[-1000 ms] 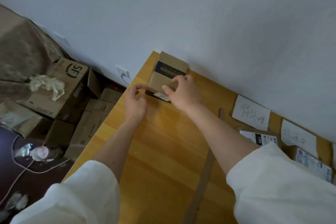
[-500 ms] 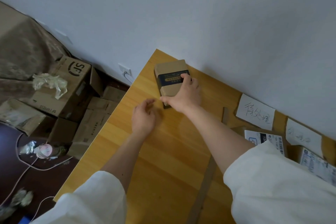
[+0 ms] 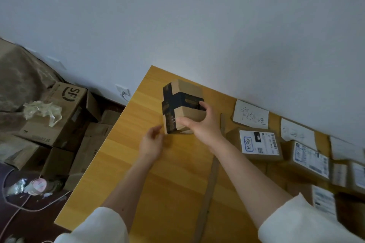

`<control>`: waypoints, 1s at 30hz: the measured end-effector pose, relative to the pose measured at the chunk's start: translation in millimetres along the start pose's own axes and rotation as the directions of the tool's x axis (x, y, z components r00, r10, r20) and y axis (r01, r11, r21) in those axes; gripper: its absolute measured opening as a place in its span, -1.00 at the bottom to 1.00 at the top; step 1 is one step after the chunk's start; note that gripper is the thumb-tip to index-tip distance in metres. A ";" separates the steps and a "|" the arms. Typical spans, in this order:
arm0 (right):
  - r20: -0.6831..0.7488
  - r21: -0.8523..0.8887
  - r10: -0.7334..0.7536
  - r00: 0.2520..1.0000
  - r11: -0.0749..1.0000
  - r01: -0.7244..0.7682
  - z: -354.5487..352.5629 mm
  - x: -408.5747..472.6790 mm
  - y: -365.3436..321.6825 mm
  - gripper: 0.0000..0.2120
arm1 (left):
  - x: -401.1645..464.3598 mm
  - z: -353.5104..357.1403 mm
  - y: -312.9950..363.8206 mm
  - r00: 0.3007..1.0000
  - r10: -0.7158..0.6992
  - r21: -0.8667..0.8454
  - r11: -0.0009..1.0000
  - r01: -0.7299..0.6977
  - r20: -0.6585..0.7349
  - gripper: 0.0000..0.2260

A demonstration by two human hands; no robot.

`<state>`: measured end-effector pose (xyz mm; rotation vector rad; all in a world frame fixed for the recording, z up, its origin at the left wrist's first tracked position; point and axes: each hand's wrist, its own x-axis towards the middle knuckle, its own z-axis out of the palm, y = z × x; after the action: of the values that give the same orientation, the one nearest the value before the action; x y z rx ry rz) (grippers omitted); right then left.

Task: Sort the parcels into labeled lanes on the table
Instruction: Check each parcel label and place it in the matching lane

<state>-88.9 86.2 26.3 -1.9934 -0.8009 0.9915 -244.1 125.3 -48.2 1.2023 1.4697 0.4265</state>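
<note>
A small brown cardboard parcel (image 3: 182, 102) crossed by black tape stands at the far left end of the wooden table (image 3: 138, 173). My right hand (image 3: 203, 124) grips it from the right, fingers over its top and thumb on its near face. Just beside the parcel's lower left corner, my left hand (image 3: 152, 144) has its fingers loosely apart and holds nothing. A thin cardboard strip (image 3: 211, 181) marks the lane's right border. Handwritten paper labels (image 3: 250, 115) lean against the wall. More labelled parcels (image 3: 256, 143) fill the lanes to the right.
The white wall runs right behind the table. Below the table's left edge the floor holds stacked cardboard boxes (image 3: 59, 112), crumpled plastic (image 3: 42, 110) and a cable (image 3: 17, 207). Several parcels (image 3: 310, 163) crowd the right end of the table.
My right hand has turned the parcel and drawn it nearer, so its black-taped side now faces me. My left hand came off the parcel and stays beside it.
</note>
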 end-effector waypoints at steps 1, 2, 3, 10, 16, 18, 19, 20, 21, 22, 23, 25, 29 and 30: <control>0.030 0.082 0.031 0.999 0.996 -0.033 -6.5 -10.2 1.3 -0.14 | -7.9 2.9 2.6 1.000 0.005 -0.016 1.000 -0.005 -0.003 -0.70; 0.069 0.159 0.059 0.996 0.985 -0.069 -13.6 -20.3 2.4 -0.17 | -16.1 5.9 5.3 1.000 0.009 -0.035 0.999 -0.009 -0.005 -0.71; 0.108 0.239 0.084 0.991 0.965 -0.108 -20.6 -29.7 4.2 -0.19 | -24.3 8.9 7.6 1.000 0.008 -0.056 0.998 -0.008 -0.003 -0.72; 0.327 0.635 0.146 0.934 0.698 -0.331 -70.1 -85.6 35.6 -0.49 | -84.4 33.0 23.2 0.999 0.012 -0.193 0.981 -0.001 0.053 -0.71; 0.417 0.792 0.089 0.905 0.452 -0.410 -108.1 -128.1 65.5 -0.38 | -135.8 59.8 39.5 0.991 -0.031 -0.300 0.951 0.070 0.132 -0.70; 0.436 0.814 0.056 0.898 0.402 -0.420 -118.7 -140.9 74.9 -0.37 | -150.2 68.1 43.1 0.984 -0.038 -0.314 0.945 0.091 0.171 -0.69; 0.445 0.823 0.046 0.894 0.371 -0.429 -123.4 -146.7 79.5 -0.37 | -156.5 71.5 44.4 0.981 -0.039 -0.319 0.943 0.098 0.188 -0.68; 0.456 0.832 0.038 0.889 0.336 -0.441 -127.5 -152.1 84.3 -0.37 | -162.6 74.9 46.0 0.978 -0.037 -0.322 0.941 0.103 0.206 -0.68; 0.466 0.840 0.029 0.884 0.300 -0.452 -131.2 -157.1 88.8 -0.37 | -168.6 77.9 47.9 0.973 -0.029 -0.328 0.939 0.105 0.227 -0.68; 0.473 0.846 0.022 0.881 0.267 -0.461 -134.6 -161.7 93.4 -0.37 | -173.9 80.9 49.7 0.968 -0.018 -0.331 0.938 0.104 0.252 -0.67; 0.476 0.852 0.016 0.879 0.236 -0.466 -138.0 -166.0 97.4 -0.37 | -178.6 83.6 51.4 0.961 -0.004 -0.335 0.937 0.101 0.276 -0.67; 0.481 0.862 0.010 0.877 0.181 -0.474 -144.6 -174.0 104.8 -0.35 | -187.5 88.7 54.8 0.943 0.029 -0.344 0.935 0.092 0.331 -0.66; 0.498 0.862 -0.004 0.867 0.113 -0.495 -155.6 -188.6 116.1 -0.30 | -198.5 98.0 58.8 0.905 0.065 -0.328 0.941 0.085 0.421 -0.58; 0.504 0.860 -0.009 0.864 0.102 -0.501 -157.7 -191.6 118.8 -0.30 | -200.6 100.3 59.7 0.899 0.059 -0.323 0.942 0.094 0.435 -0.57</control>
<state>-29.1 -179.9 63.0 -0.6620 0.1969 1.5894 -160.3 -53.8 73.3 0.9313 0.9677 0.3474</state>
